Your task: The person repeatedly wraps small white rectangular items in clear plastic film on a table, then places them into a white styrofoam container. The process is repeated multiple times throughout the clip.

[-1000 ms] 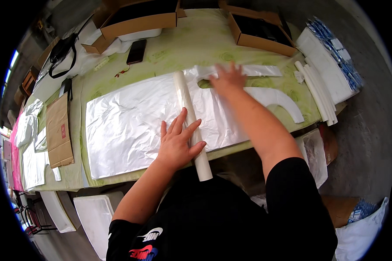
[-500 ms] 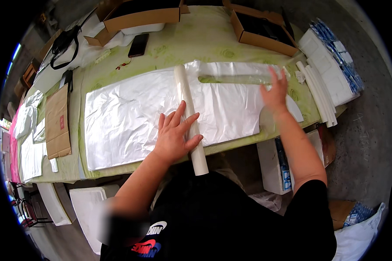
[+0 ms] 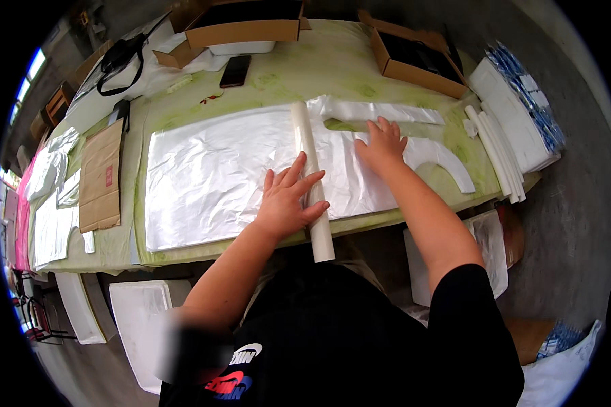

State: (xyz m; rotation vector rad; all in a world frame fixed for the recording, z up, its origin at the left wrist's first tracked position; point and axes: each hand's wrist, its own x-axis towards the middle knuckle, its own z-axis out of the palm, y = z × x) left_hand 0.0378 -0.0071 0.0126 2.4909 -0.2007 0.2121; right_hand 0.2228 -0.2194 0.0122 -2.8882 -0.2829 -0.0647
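A flat, shiny white plastic piece [image 3: 210, 176] lies across the table, slightly wrinkled, with two strap-like ends at its right. The far strap [image 3: 407, 113] runs straight; the near one [image 3: 448, 161] curves round. Across the plastic lies a smooth cream-coloured tube [image 3: 302, 129], its near end sticking out past the table edge. My left hand [image 3: 285, 203] rests on the tube and the plastic beside it, fingers spread. Between the tube and the straps, my right hand [image 3: 383, 146] touches the plastic with its fingers apart, gripping nothing.
Cardboard boxes [image 3: 421, 78] and a phone [image 3: 235, 71] sit at the back of the green-patterned tablecloth [image 3: 305, 61]. White tubes [image 3: 499, 152] lie at the right edge, beside stacked white boxes [image 3: 509, 108]. A folded brown cardboard [image 3: 100, 183] is at left.
My right hand has come left from the far strap onto the plastic's middle part. The curved near strap now lies spread out flat. My left hand stays on the tube.
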